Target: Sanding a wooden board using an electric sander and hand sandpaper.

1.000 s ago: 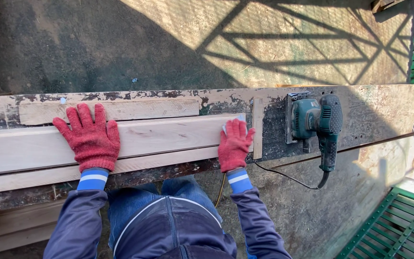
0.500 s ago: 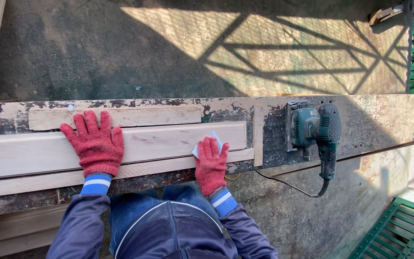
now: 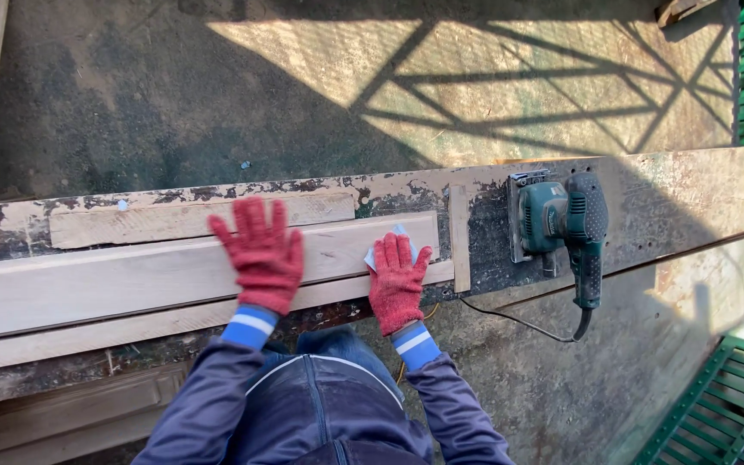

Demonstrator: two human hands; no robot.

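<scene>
**Bracing hand slides in beside the sanding hand**

From the head camera I see both red-gloved hands down on the pale wooden board (image 3: 131, 275) that lies lengthwise on the paint-chipped workbench (image 3: 682, 194). The left hand (image 3: 260, 254) lies flat on the board, fingers spread, gripping nothing. Half a second ago it rested well to the left; it has since moved right along the board and now sits near the right hand (image 3: 396, 280). The right hand presses a small light-blue sanding pad (image 3: 382, 250) against the board near its right end, fingers curled over the pad and hiding most of it, so only its upper corner shows. A second ago that pad was at the board's very end; it then travelled left and has now come slightly back to the right.

I judge this as back-and-forth hand sanding, with the steadying hand reset closer to the patch being rubbed.

A shorter plank (image 3: 200, 220) lies just beyond the board, and a narrow strip (image 3: 460, 237) stands crosswise at its right end. The green electric sander (image 3: 561, 228) rests untouched on the bench to the right, its cord (image 3: 518, 323) hanging off the near edge.
</scene>
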